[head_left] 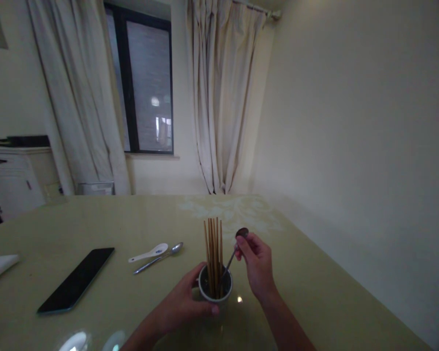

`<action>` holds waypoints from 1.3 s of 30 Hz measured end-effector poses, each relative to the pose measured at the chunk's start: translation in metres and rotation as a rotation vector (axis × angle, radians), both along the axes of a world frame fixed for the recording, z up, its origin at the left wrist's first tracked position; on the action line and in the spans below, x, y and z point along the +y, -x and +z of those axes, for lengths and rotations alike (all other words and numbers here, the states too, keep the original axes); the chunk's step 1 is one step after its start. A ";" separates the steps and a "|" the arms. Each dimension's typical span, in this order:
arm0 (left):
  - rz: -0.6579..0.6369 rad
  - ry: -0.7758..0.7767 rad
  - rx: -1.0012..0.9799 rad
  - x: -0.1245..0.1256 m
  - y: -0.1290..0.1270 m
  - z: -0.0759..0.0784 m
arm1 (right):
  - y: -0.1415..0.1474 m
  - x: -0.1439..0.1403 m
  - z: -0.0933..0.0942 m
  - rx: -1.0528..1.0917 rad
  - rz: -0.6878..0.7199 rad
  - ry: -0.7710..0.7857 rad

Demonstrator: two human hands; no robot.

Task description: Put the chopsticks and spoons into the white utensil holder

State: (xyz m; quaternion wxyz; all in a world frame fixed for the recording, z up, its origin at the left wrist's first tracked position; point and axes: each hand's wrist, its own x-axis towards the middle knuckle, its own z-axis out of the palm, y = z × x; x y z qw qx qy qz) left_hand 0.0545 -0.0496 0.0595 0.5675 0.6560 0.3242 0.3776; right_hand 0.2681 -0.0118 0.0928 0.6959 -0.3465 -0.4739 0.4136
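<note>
At the near edge of a pale green table [314, 273], we see the right hand [258, 265] pinching a metal spoon [236, 251] just below its bowl, fingertips closed on the thin handle, bowl end up and the handle slanting down into a small white cup [215, 287]. The left hand [185, 304] is wrapped around the cup's near side, thumb along the rim, fingers closed on the wall. A bundle of wooden chopsticks [214, 256] stands upright in the cup, just beside the spoon handle and rising well above the rim. We judge the spoon to be light, rigid and smooth, apt to slip or swivel between fingertips, so the upper handle near the bowl, where it is held now, looks the surest hold. The cup appears to be ceramic or similar, hard and breakable, and top-heavy with its tall load; a grip around the body suits it. The chopsticks look light and stiff but loose, likely to rattle or splay. Farther left on the table lie a white ceramic spoon [149, 253] and a second metal spoon [159, 258], touching or nearly so, and a dark phone [76, 280] lying flat, well apart. Curtains [219, 97] frame a window [146, 83] behind.
</note>
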 end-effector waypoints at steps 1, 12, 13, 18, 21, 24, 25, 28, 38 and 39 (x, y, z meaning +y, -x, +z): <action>0.015 -0.011 0.001 0.000 -0.002 -0.001 | 0.003 -0.002 -0.001 -0.060 0.019 0.002; 0.133 -0.033 0.202 0.023 0.044 -0.001 | 0.012 0.003 -0.019 -0.219 0.028 0.022; 0.289 -0.044 0.316 0.029 0.051 -0.002 | 0.012 0.004 -0.020 -0.228 0.024 0.017; 0.805 -0.289 1.096 0.042 0.077 -0.015 | 0.012 0.002 -0.022 -0.247 0.008 -0.013; 0.822 -0.296 1.312 0.039 0.081 -0.025 | 0.010 0.002 -0.024 -0.206 0.018 -0.019; 0.821 -0.272 1.338 0.037 0.082 -0.028 | 0.011 0.007 -0.031 -0.126 0.032 0.024; 0.819 -0.263 1.323 0.038 0.081 -0.027 | 0.012 0.009 -0.035 -0.100 0.028 0.054; 0.794 -0.287 1.203 0.041 0.078 -0.027 | 0.016 0.020 -0.048 -0.057 0.030 0.179; 0.605 -0.346 0.417 0.037 0.019 -0.041 | 0.029 0.027 -0.060 -0.130 0.355 0.191; 0.582 -0.335 0.392 0.035 0.015 -0.039 | 0.028 0.026 -0.058 -0.131 0.341 0.183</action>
